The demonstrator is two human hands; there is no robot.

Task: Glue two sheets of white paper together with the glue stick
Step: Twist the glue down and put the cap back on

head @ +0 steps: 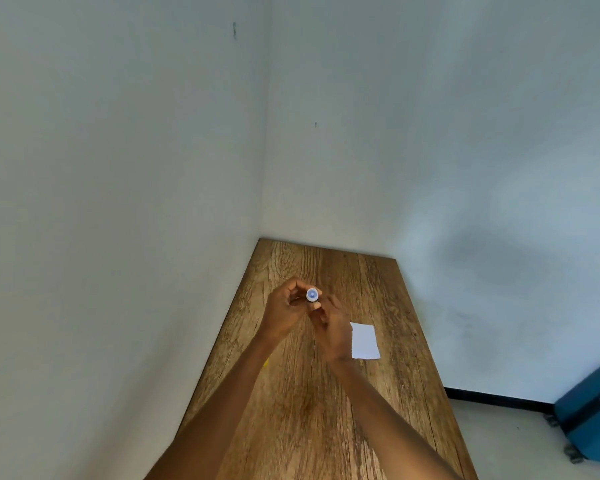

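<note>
Both hands are up over the wooden table (326, 410), meeting approx. mid-table w/ the glue stick (312, 294) between them. The left hand (286, 308) is curled round the tube, fingers clenched on its body, so the round blue-and-white end points back at the camera. The right hand (331, 325) is tucked in just beside it, fingertips pinching at the stick's near end. Probably twisting the base or working the cap, but can't tell which; the fingers hide that part. Two hands on one small tube makes sense: one steadies, the other turns.

One piece of white paper (364, 342) lies flat on the table, just right of the right wrist, its left edge partly hidden behind that hand. It sits close, likely so it can be reached w/o shifting. Whether that's one sheet or two stacked can't be told from here. A bit of something yellow (266, 363) peeks out beside the left forearm; too little shows to name it.

Judgement: early stage, i.e. glue being readied, nothing spread on paper yet. Next move prob. needs the tip exposed, then brought down onto the sheet.

A blue suitcase (589, 410) stands on the floor, far right, well apart.
</note>
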